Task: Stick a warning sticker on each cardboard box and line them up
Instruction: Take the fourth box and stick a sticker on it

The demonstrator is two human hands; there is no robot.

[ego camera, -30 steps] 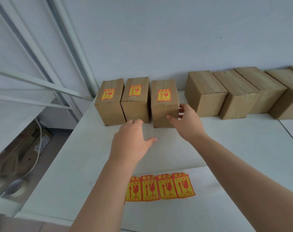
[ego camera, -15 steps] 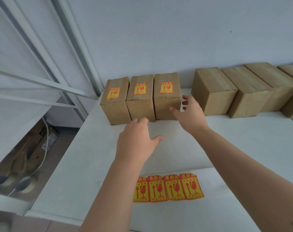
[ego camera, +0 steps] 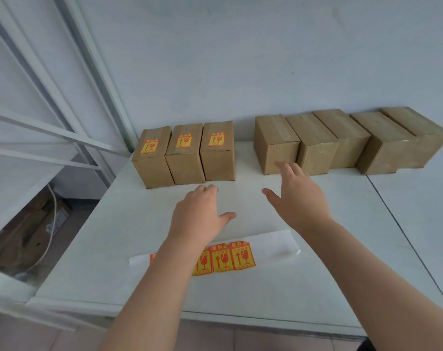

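- We are holding our left hand (ego camera: 197,214) low over the counter (ego camera: 109,239) at the centre of the frame, fingers loosely bent, thumb out, gripping nothing.
- We are holding our right hand (ego camera: 300,198) out with fingers spread, also empty. Its fingertips are lying against the lower front of the nearest plain box (ego camera: 276,143), and we cannot tell whether they are touching it.
- Three stickered boxes (ego camera: 186,158) are standing side by side left of centre.
- The plain boxes (ego camera: 382,145) are sitting in a row at upper right.
- The sticker strip (ego camera: 240,259) is lying at lower centre, partly hidden by our left forearm.
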